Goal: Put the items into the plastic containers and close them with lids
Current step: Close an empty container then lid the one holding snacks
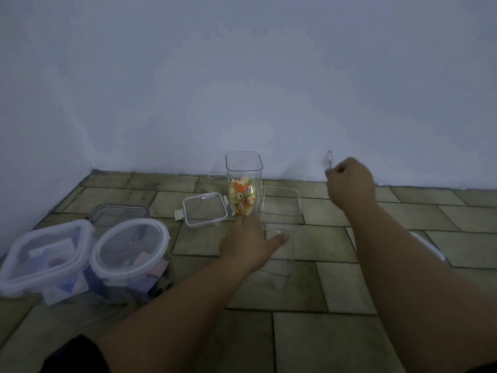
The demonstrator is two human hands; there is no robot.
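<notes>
A clear square container (279,205) stands open and empty on the tiled floor. My left hand (246,239) holds its left side, thumb across the front wall and fingers along the far side. Just behind stands a taller clear container (243,165), open and partly filled with orange, yellow and white items (240,196). My right hand (349,181) is raised to the right of both containers, near the wall, closed in a fist on a small thin item (329,157) whose tip sticks out above it. A clear square lid (204,210) with clips lies left of the tall container.
At the left stand two lidded containers with things inside, one square (45,254) and one round (131,247). A dark-rimmed lid (119,211) lies behind them. A white rim (430,246) shows from under my right forearm. The wall runs close behind the containers.
</notes>
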